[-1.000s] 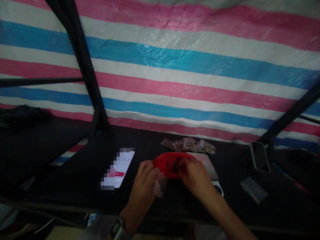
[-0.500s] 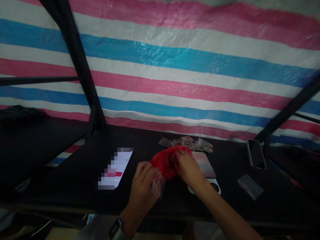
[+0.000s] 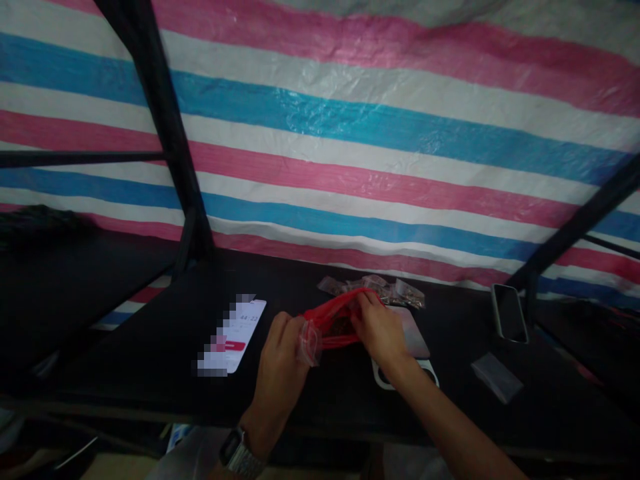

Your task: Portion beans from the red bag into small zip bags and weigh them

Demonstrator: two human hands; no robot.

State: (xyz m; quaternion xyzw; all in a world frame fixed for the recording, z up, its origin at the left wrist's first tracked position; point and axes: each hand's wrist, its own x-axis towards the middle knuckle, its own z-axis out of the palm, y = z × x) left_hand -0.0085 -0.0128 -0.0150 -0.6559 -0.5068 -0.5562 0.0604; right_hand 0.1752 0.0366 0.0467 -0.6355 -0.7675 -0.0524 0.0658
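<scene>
"So, what can you see from far away?"

"I see a thin, crinkly red plastic bag [image 3: 324, 312] over the black tabletop [image 3: 457, 417], just nearer than a row of small clear packets with brown bits [image 3: 411, 293]. The left hand [image 3: 280, 360] has its fingers closed on the bag's edge, and a small clear plastic bag [image 3: 311, 345] pokes out by the thumb."

"And the right hand [image 3: 381, 330]?"

"Its fingers are tucked into the red bag's mouth. The tips are hidden, so I can't tell if they pinch anything. Dark stuff [image 3: 342, 327] shows inside, too dim to name."

"How would you do this bit well?"

"I'd hold the edge up so the mouth gapes, and dig softly, since thin plastic looks easy to rip. I'd mind the flat white gadget with a shiny plate [image 3: 414, 333] under that wrist, too."
</scene>
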